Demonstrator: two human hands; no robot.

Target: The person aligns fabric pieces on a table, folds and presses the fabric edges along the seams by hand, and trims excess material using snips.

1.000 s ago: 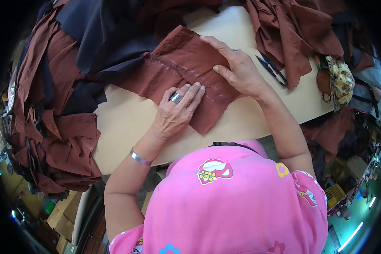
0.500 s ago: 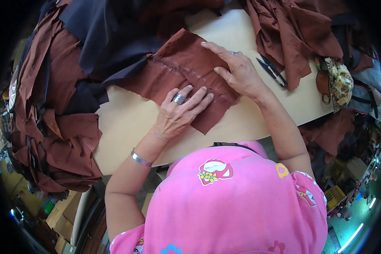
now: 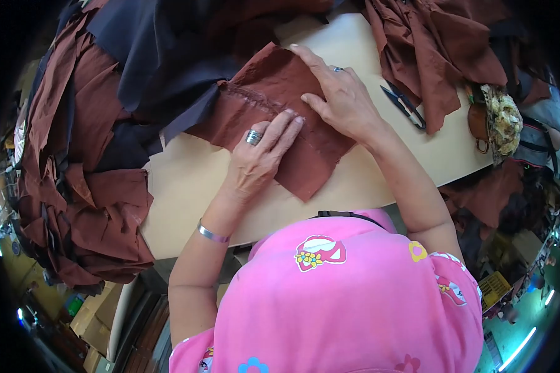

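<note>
A reddish-brown piece of fabric (image 3: 314, 165) with a rough seam line across it lies on the pale table board (image 3: 193, 186). My left hand (image 3: 264, 149), with a wide silver ring, rests on the cloth from below, its fingers stretched out and tips on the seam. At the fabric's upper right edge, my right hand (image 3: 339, 96) lies with thumb and index finger spread apart, pressing on the surface. Dark navy cloth (image 3: 168, 68) adjoins the brown piece at its upper left. Neither hand grips anything.
Black thread snips (image 3: 404, 107) lie right of my right hand. Brown fabric heaps (image 3: 426, 50) drape at the upper right, and a larger pile (image 3: 99, 205) hangs over the left side. A brown case (image 3: 477, 124) and a cream-coloured bundle (image 3: 505, 121) sit at the right edge.
My left hand has slid up and its fingers have drawn closer together on the seam. My right hand has shifted slightly up and left along the fabric.
</note>
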